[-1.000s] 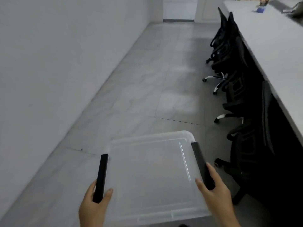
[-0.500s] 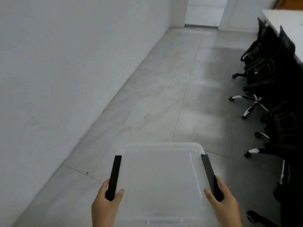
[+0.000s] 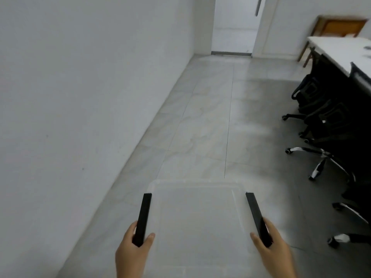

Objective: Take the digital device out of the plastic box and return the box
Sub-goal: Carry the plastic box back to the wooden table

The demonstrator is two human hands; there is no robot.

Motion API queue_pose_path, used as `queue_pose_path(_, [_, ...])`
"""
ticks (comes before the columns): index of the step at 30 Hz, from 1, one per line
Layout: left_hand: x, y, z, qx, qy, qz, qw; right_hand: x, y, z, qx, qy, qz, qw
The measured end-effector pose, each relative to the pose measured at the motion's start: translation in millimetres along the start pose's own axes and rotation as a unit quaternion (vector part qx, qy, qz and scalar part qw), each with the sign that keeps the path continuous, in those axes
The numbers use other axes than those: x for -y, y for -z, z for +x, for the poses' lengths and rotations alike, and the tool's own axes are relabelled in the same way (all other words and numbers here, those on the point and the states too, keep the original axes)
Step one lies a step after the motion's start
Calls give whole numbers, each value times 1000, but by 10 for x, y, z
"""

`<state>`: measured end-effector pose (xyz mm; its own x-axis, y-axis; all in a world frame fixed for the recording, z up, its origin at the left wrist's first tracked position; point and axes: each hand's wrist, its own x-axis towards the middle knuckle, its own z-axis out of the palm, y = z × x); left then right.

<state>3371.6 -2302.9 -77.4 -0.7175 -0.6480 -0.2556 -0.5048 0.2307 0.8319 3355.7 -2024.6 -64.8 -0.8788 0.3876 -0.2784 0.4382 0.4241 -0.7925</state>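
I carry a clear plastic box [image 3: 197, 219] with a see-through lid in front of me, low in the head view. Black latch handles run along its left side [image 3: 143, 215] and its right side [image 3: 256, 213]. My left hand [image 3: 132, 255] grips the near end of the left handle. My right hand [image 3: 275, 251] grips the near end of the right handle. Through the lid I see only the grey floor; no digital device shows in the box or anywhere else.
A white wall [image 3: 80, 97] runs along my left. Grey floor tiles [image 3: 210, 127] stretch ahead to a doorway [image 3: 232, 27]. On the right stand black office chairs [image 3: 325, 121] under a long white table [image 3: 341, 51], with a wooden chair [image 3: 341, 27] beyond.
My view has swung left and up along the corridor; the chairs and table have slid to the right and the doorway has come closer. Both hands keep their grip on the box.
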Motion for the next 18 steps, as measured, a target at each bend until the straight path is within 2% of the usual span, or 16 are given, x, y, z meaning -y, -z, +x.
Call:
queue_pose_path(4, [-644,-449,890,49,-24,15,998,506,-220,672,-77,-27,12,997])
queue_pose_path(9, [-1266,-1314,1789,105,-39,32,993,844,-375,1647,-146,-63,31,987])
queue_pose_path(14, [-2004,-2377,2654,132,-43,37,990,1122,-439,3058,-157,-85,55,982])
queue_pose_path(18, [-2819,-3095,3272,138,-46,52,988,1556,-360,4249,-139,-66,66,986])
